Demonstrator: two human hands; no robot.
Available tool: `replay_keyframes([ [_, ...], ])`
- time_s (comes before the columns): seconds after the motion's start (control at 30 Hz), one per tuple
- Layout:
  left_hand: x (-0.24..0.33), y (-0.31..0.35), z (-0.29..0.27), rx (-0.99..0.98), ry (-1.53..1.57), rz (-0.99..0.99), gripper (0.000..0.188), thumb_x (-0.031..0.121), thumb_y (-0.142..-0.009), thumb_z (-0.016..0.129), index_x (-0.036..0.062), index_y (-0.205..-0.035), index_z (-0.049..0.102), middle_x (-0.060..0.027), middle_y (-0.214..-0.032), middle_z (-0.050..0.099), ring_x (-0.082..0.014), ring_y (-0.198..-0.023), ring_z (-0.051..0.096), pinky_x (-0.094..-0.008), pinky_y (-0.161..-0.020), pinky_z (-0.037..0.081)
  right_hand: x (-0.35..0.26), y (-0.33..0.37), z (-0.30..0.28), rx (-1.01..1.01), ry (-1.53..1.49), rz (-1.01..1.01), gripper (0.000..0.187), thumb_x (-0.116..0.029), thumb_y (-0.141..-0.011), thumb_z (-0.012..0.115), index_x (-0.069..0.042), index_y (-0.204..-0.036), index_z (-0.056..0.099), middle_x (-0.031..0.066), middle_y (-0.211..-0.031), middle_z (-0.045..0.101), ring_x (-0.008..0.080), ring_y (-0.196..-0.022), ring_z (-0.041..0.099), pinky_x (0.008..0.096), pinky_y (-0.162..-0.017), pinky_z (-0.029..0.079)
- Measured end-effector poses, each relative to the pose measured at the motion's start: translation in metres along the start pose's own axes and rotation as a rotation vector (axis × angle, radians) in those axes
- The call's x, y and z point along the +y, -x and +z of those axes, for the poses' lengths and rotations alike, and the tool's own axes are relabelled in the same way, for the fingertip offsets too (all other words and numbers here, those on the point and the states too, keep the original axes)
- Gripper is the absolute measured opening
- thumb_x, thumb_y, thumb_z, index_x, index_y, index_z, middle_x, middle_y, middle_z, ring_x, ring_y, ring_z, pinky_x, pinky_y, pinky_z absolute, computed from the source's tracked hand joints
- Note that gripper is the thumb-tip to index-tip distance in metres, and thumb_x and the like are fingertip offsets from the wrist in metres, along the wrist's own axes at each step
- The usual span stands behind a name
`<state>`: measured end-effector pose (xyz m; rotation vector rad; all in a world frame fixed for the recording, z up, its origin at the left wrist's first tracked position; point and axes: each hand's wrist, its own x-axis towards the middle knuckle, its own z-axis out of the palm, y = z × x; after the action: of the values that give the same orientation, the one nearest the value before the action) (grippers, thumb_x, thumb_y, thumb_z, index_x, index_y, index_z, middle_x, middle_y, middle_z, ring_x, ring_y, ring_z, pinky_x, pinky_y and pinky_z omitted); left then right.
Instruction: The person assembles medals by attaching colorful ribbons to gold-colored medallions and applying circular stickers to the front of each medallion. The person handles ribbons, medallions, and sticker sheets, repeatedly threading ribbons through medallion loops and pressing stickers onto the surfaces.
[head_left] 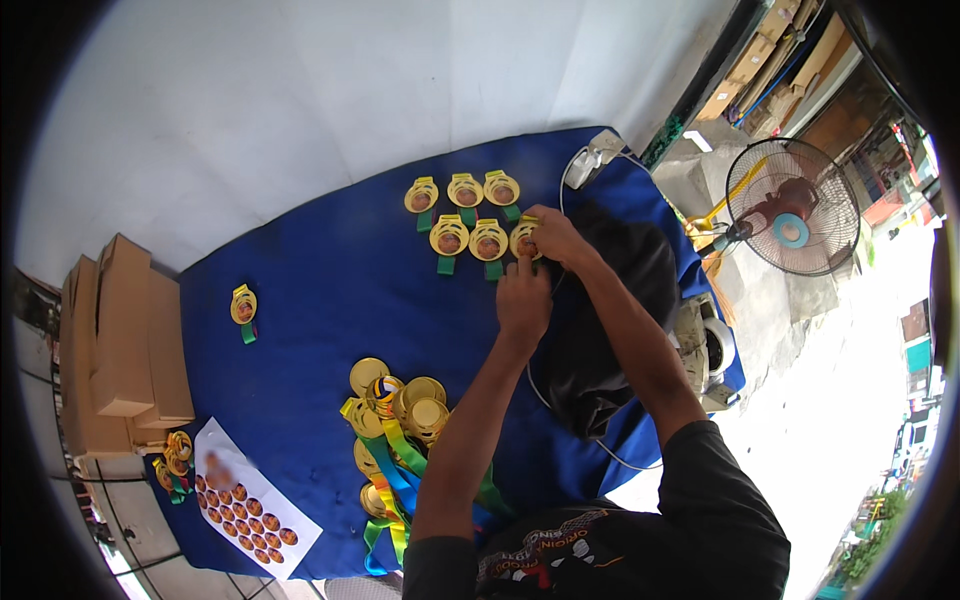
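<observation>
Two rows of gold medals with yellow and green ribbon ends lie on a blue tablecloth point(330, 280), each with a round picture at its centre. At the right end of the nearer row is the gold medal point(520, 239) that both my hands touch. My right hand point(556, 238) grips its right edge, partly covering it. My left hand point(525, 300) is mostly closed, its fingertips at the medal's lower edge. Nearest to them are another medal point(488, 240) just left and one point(501, 188) behind. Whatever lies under my fingertips is hidden.
A pile of medals point(428, 415) with ribbons lies near my left forearm. At left are a single medal point(243, 308), a white sheet of round stickers point(262, 520) and cardboard boxes point(125, 340). Dark cloth point(625, 280), a white cable point(562, 190) and a fan point(793, 207) are on the right.
</observation>
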<state>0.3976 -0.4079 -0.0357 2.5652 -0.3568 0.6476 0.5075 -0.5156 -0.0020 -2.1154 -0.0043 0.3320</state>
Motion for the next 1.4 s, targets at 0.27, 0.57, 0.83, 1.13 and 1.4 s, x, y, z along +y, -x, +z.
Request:
replay_keyframes([
  [0.27,0.002,0.008,0.002,-0.033,-0.117,0.057,0.012,0.011,-0.080,0.068,0.0057,-0.090,0.069,-0.0085,-0.097,0.057,-0.0256,-0.092,0.058,-0.0377,-0.072,0.048,0.007,-0.003,0.004,0.246,0.294,-0.235,0.043,-0.008,-0.069,0.077,-0.003,-0.111,0.070,0.0224,-0.110,0.070,0.0379,-0.104,0.069,0.0448,-0.093,0.054],
  [0.57,0.011,0.017,-0.040,-0.089,-0.107,0.016,0.029,0.013,-0.084,0.067,0.0042,-0.112,0.066,-0.0094,-0.100,0.061,-0.0269,-0.095,0.062,-0.0400,-0.075,0.050,0.026,-0.010,0.017,0.346,0.751,-0.416,0.030,-0.008,-0.077,0.071,-0.003,-0.107,0.072,0.0217,-0.112,0.067,0.0389,-0.104,0.065,0.0466,-0.091,0.053],
  [0.83,-0.062,0.090,-0.191,-0.315,-0.043,-0.322,0.030,0.009,-0.089,0.064,0.0014,-0.117,0.070,-0.0128,-0.123,0.064,-0.0326,-0.115,0.060,-0.0445,-0.097,0.050,-0.016,0.099,0.041,0.230,0.478,-0.752,0.024,-0.001,-0.091,0.059,0.003,-0.114,0.066,0.0215,-0.105,0.068,0.0367,-0.104,0.068,0.0462,-0.090,0.053],
  [1.13,-0.049,0.163,-0.227,-0.294,0.270,-0.296,0.045,0.015,-0.088,0.070,-0.0027,-0.129,0.062,-0.0184,-0.134,0.058,-0.0354,-0.129,0.053,-0.0457,-0.109,0.043,-0.041,0.230,0.111,-0.429,0.541,-0.686,0.032,-0.024,-0.085,0.072,-0.005,-0.108,0.062,0.0141,-0.099,0.060,0.0339,-0.098,0.064,0.0484,-0.082,0.054],
  [1.4,-0.015,0.165,-0.227,-0.546,1.202,-0.588,0.043,0.013,-0.093,0.069,-0.0020,-0.132,0.058,-0.0071,-0.099,0.065,-0.0166,-0.086,0.064,-0.0327,-0.079,0.053,-0.084,0.237,0.046,-0.427,-0.126,-0.504,0.025,-0.019,-0.095,0.066,-0.002,-0.114,0.066,0.0099,-0.092,0.071,0.0178,-0.082,0.068,0.0343,-0.072,0.052],
])
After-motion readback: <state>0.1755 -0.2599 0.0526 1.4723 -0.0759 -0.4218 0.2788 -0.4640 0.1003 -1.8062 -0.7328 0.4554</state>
